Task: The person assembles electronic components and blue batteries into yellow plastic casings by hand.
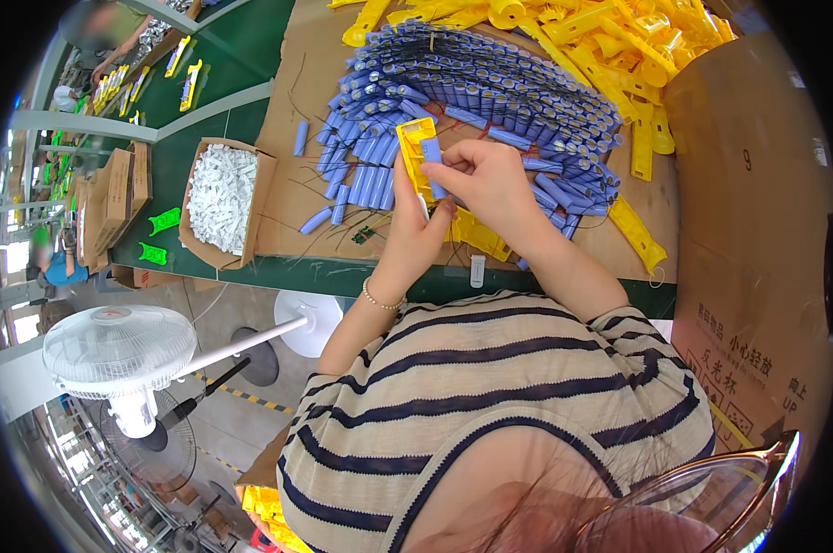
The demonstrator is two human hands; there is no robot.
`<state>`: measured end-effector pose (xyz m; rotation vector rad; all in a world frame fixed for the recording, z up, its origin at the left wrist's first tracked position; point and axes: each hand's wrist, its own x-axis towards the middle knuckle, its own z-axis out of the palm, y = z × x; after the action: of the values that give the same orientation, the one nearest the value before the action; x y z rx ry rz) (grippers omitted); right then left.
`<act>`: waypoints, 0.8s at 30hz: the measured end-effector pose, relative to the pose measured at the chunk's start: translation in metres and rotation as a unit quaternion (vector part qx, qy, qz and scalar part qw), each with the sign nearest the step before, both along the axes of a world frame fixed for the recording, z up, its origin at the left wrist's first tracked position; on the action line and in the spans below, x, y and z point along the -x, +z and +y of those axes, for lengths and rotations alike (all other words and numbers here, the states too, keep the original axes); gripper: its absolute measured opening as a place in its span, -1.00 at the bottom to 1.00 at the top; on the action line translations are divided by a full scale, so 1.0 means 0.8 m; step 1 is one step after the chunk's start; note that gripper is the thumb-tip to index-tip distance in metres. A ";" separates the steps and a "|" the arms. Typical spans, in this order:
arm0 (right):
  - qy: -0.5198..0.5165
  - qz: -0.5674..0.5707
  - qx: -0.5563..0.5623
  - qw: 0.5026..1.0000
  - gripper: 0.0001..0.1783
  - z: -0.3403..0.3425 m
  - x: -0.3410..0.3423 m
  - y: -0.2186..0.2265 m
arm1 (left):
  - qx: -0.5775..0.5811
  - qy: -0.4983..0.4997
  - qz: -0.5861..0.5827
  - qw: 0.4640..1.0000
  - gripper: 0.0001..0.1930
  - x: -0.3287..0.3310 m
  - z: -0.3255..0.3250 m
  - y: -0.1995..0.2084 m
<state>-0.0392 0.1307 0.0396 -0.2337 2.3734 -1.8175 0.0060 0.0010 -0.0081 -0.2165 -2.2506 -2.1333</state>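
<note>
My left hand (415, 232) is closed around a long yellow plastic housing (407, 140), holding it tilted upward above the cardboard-covered bench. In my right hand (486, 182), thumb and fingers pinch a blue cylindrical battery cell (430, 153) against the housing's open side. Whether the cell is fully seated inside cannot be made out. Just beyond my hands lies a large heap of blue wired battery cells (490, 78). A small green circuit board (364, 235) with thin wires rests left of my left wrist. Another yellow housing (479, 236) lies partly under my right hand.
A cardboard box of white small parts (223, 198) stands at left, beside green plastic pieces (165, 220). Yellow housings (619, 37) are piled at the far right. A tall carton (757, 184) borders the right side. A white fan (120, 346) stands at lower left.
</note>
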 end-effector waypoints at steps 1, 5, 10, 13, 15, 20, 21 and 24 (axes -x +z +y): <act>0.000 0.000 0.000 1.000 -0.68 0.000 0.000 0.004 | -0.013 -0.005 -0.014 1.000 -0.23 0.000 -0.001 -0.002; 0.016 -0.014 -0.021 1.000 -0.69 0.002 0.003 0.008 | -0.032 -0.008 -0.036 0.999 -0.22 -0.001 0.001 0.006; 0.037 -0.035 -0.040 0.998 -0.70 0.002 0.006 0.011 | 0.007 0.002 -0.015 1.000 -0.22 0.002 -0.002 -0.006; 0.028 -0.037 -0.025 0.999 -0.70 0.001 0.005 0.010 | 0.028 0.008 -0.002 1.000 -0.22 0.002 -0.002 -0.004; 0.025 -0.033 -0.023 0.999 -0.70 0.001 0.005 0.015 | 0.034 0.009 0.001 0.999 -0.22 0.003 -0.001 -0.002; 0.045 -0.038 -0.017 0.998 -0.72 0.000 0.010 0.013 | 0.095 0.024 0.072 0.993 -0.24 0.006 -0.001 0.004; 0.047 -0.049 -0.001 0.998 -0.72 0.000 0.013 0.012 | 0.095 0.024 0.072 0.993 -0.24 0.005 -0.002 0.005; 0.099 -0.039 -0.044 0.993 -0.74 0.008 0.025 0.011 | 0.076 0.012 0.025 0.997 -0.25 0.001 -0.003 0.006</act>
<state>-0.0594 0.1368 0.0482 -0.3682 2.2797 -1.6011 0.0051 -0.0011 -0.0034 -0.2443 -2.3748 -1.9250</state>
